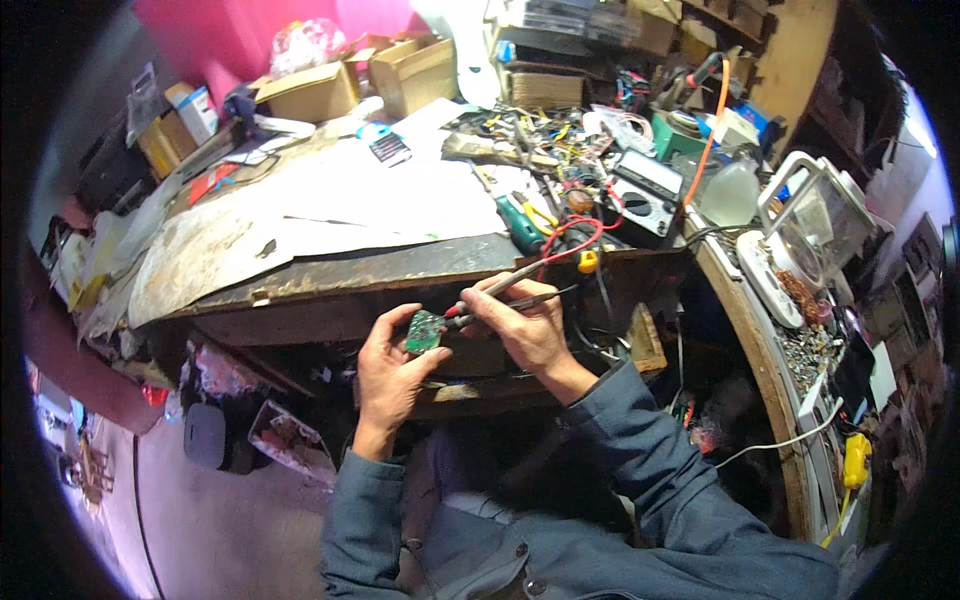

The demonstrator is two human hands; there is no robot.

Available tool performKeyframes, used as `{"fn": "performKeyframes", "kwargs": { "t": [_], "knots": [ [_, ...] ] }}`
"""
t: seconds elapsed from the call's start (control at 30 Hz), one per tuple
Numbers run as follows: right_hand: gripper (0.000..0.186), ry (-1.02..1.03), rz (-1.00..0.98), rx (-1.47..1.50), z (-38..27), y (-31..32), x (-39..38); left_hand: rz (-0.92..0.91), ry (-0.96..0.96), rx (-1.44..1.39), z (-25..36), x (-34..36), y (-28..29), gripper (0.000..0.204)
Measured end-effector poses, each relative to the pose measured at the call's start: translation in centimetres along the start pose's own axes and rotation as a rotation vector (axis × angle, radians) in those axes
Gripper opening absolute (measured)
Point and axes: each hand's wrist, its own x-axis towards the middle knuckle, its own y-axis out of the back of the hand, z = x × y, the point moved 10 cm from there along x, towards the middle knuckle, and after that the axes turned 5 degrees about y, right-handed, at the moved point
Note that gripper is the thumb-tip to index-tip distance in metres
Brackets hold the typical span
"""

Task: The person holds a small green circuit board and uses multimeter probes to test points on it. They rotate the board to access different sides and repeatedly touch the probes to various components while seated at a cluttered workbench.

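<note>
Between the thumb and fingers of my left hand (393,365) is a small green circuit board (425,331), held up just in front of the bench edge. My right hand (527,325) grips two test probes, a red one (507,284) and a black one (524,303), side by side. Their tips point left and meet the board's right side; whether they touch a contact is too small to tell. From the probes, a red lead (580,222) and a dark lead run back toward a multimeter (645,197) on the bench.
A green-handled screwdriver (519,222) and yellow-handled pliers (541,215) lie at the bench edge beside heaped wires and parts. White paper (380,205) covers the bench's left. Cardboard boxes (411,75) stand behind. At right is a white lamp (785,270); an open drawer (480,395) sits below my hands.
</note>
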Motion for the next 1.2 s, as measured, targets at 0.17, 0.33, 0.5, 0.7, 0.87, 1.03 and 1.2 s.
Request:
{"fn": "performKeyframes", "kwargs": {
  "t": [0.17, 0.33, 0.5, 0.7, 0.87, 1.03, 1.2],
  "knots": [
    [0.011, -0.028, 0.048, 0.065, 0.4, 0.2, 0.1, 0.003, -0.016, 0.080, 0.8, -0.1, -0.3, 0.061],
    [0.011, -0.054, -0.005, 0.076, 1.0, 0.0, 0.3, 0.001, -0.043, 0.056, 0.6, -0.2, 0.2, 0.061],
    [0.011, 0.030, 0.006, 0.098, -0.2, 0.1, 0.2, 0.012, -0.013, 0.039, 0.2, 0.2, 0.1, 0.057],
    [0.015, 0.104, -0.078, -0.044, -1.6, -0.9, 0.0, 0.107, -0.047, 0.139, -0.2, 0.4, 1.8, 0.050],
    [0.016, 0.064, -0.166, -0.118, -1.0, -1.1, -0.2, 0.133, -0.093, 0.186, 0.0, 0.5, 2.6, 0.045],
    [0.012, 0.062, -0.028, -0.176, -1.6, -0.2, -0.3, 0.075, -0.035, 0.041, -0.2, 0.6, 1.8, 0.050],
    [0.009, 0.408, -0.061, -0.472, -4.3, -1.0, -0.7, 0.065, 0.007, 0.096, -0.8, 0.8, 1.9, 0.045]
  ]
}}
